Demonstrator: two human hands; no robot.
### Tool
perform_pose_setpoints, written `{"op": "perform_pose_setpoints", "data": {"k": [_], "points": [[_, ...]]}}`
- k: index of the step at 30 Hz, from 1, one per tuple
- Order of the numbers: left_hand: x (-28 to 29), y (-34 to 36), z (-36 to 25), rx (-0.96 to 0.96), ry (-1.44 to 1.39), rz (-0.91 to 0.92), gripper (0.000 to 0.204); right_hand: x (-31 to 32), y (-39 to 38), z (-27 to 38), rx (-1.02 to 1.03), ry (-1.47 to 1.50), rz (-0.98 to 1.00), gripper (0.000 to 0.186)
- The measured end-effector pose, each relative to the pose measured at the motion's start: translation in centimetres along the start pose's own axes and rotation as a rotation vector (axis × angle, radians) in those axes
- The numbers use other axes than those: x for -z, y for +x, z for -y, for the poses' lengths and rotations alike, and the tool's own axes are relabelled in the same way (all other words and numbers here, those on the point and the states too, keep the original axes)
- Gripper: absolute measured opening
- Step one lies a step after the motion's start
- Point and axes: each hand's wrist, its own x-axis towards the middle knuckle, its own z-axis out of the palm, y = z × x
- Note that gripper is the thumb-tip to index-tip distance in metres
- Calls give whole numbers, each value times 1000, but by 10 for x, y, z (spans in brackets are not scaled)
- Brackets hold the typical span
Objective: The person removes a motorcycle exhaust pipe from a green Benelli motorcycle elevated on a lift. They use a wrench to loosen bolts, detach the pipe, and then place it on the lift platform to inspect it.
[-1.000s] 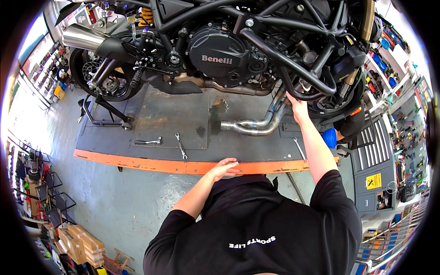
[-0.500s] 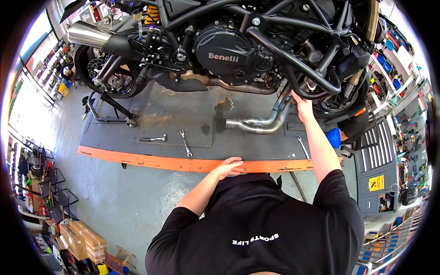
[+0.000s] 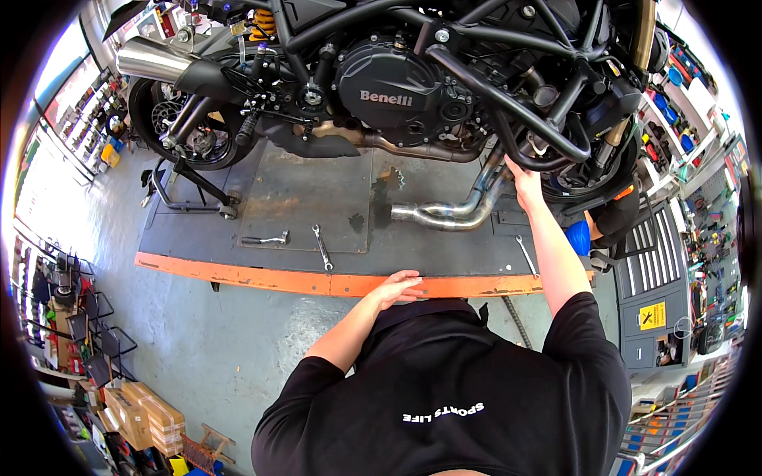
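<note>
Steadying the bent exhaust pipe [image 3: 448,217] over the platform [image 3: 440,258] probably wants two hands; the right hand [image 3: 525,183] is at its upper end (partly hidden, I can't tell its grip), the left hand [image 3: 394,289] loosely open, empty.

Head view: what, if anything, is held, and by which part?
The right hand seems to hold the bent pipe near its upper end, grip partly hidden; the left hand holds nothing.
</note>
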Motion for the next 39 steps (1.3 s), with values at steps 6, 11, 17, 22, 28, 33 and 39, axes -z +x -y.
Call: {"op": "perform_pose_setpoints", "data": {"k": [6,11,17,22,28,33,39], "points": [[1,4,-1,-105,5,-92,65,-1,-1,1,-8,-5,-26,33],[21,20,-36,-447,78,-581,48,-1,-2,3,2,-15,-16,28],[14,-9,-126,-863,576,-1049,67,-7,-6,11,0,10,-16,27],[4,-17,-150,-866,713,-1032,69,-4,-2,8,13,11,10,30],[12,-1,-139,-960,570,-987,60,-4,-3,10,1,-27,-3,36],[47,32,-108,-654,-212,-648,34,-7,-5,12,5,11,6,33],[38,30,-71,-135,61,-440,32,-5,-5,9,1,26,-5,31]]}}
